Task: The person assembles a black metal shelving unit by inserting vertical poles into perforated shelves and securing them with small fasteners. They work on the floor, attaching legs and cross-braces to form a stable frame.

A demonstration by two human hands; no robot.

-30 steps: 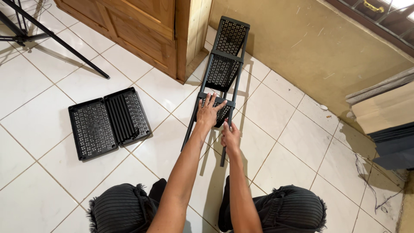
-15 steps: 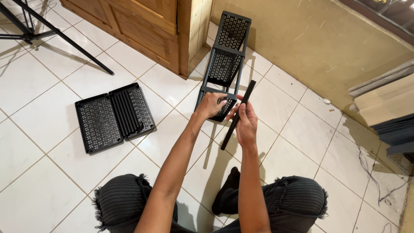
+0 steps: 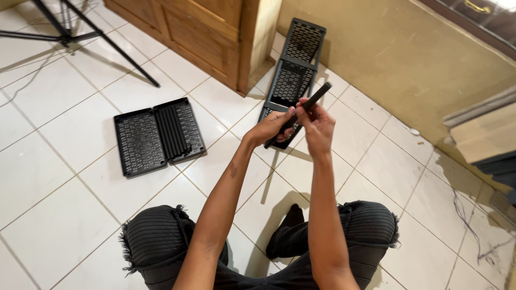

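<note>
Centre frame, I see both hands clamped on a black rod (image 3: 299, 114), left hand (image 3: 271, 127) low on it, right hand (image 3: 317, 120) higher, rod tilted toward upper right. Behind it, a black perforated rack (image 3: 294, 70) lies on the tiled floor (image 3: 64, 177); black trays (image 3: 157, 135) sit at centre left.
</note>
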